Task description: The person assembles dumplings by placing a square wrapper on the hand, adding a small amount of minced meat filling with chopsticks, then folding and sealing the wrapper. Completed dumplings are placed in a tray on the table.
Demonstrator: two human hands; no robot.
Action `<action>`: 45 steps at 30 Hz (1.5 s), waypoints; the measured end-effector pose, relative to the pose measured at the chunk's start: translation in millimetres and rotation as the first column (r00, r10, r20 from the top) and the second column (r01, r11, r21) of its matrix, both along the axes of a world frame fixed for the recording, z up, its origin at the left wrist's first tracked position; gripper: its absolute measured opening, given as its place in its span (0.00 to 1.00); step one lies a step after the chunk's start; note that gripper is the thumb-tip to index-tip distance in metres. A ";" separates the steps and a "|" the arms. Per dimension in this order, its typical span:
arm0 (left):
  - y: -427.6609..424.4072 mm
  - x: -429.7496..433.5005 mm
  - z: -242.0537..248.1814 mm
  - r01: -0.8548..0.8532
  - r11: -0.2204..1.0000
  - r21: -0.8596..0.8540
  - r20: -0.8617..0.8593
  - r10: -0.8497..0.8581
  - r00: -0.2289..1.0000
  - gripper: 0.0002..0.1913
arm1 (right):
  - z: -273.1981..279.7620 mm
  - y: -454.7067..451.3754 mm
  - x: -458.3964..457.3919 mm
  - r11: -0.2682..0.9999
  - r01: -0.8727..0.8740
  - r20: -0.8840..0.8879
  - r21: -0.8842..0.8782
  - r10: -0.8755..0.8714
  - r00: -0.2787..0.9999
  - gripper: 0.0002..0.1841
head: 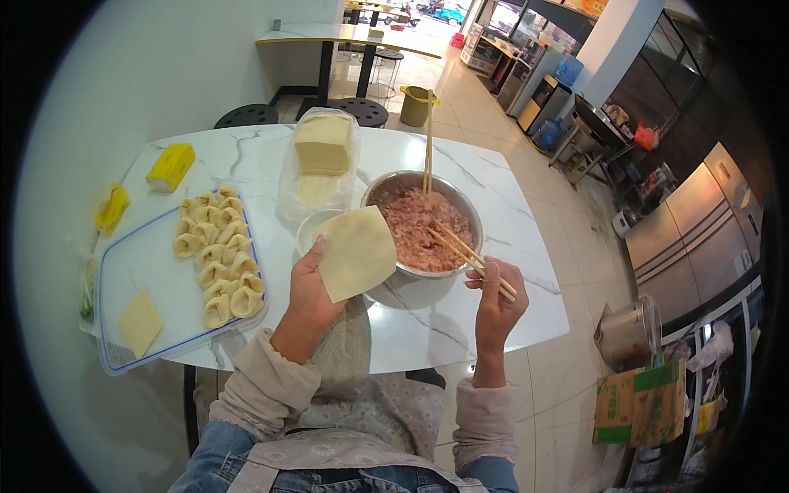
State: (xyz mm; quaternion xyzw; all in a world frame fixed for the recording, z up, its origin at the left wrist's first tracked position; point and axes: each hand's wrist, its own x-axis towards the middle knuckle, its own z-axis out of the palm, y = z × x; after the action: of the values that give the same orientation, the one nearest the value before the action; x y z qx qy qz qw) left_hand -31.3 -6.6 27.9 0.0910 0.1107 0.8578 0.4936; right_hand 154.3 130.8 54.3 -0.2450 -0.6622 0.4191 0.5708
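Note:
My left hand [310, 289] holds a square wonton wrapper [359, 252] flat, its thumb over one edge. Behind the wrapper a white bowl [310, 229] is partly hidden. With my right hand [500, 294] I grip a pair of wooden chopsticks [471, 259], their tips in the minced meat [425, 225]. That meat fills a steel bowl [476, 215], where a second pair of chopsticks [428, 142] stands upright. Folded wontons [212, 271] sit in rows along the right side of a blue-rimmed plastic tray [169, 265], and a single wrapper [141, 323] lies at its lower left.
A stack of wrappers [323, 145] rests in a plastic bag behind the bowls. Two yellow tissue packs [171, 167] are at the marble-patterned table's [425, 333] left. A wall [80, 185] borders that side. Black stools [357, 112] stand beyond; cardboard [641, 403] and a steel pot [630, 333] are right.

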 end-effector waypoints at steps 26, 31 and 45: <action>3.0 -4.6 -9.2 0.043 0.997 -0.064 0.054 -0.040 0.998 0.23 | -6.1 -1.3 5.6 0.951 -0.130 -0.422 -0.279 0.000 0.906 0.13; -0.5 -3.5 -6.7 0.075 0.997 -0.026 0.041 -0.074 0.996 0.25 | -2.1 -34.8 24.2 0.976 -0.212 -0.271 0.047 0.217 0.938 0.16; 0.5 -4.2 -6.7 0.062 0.998 -0.022 0.128 -0.059 0.990 0.26 | -9.1 -56.2 37.1 0.789 -0.386 0.148 0.479 0.361 0.921 0.11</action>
State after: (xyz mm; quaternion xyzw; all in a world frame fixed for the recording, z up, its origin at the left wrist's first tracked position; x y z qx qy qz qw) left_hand -35.6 -6.1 21.1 0.0331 0.0871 0.8450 0.5267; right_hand 191.4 74.7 45.2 0.0364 -0.7965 0.3320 0.5041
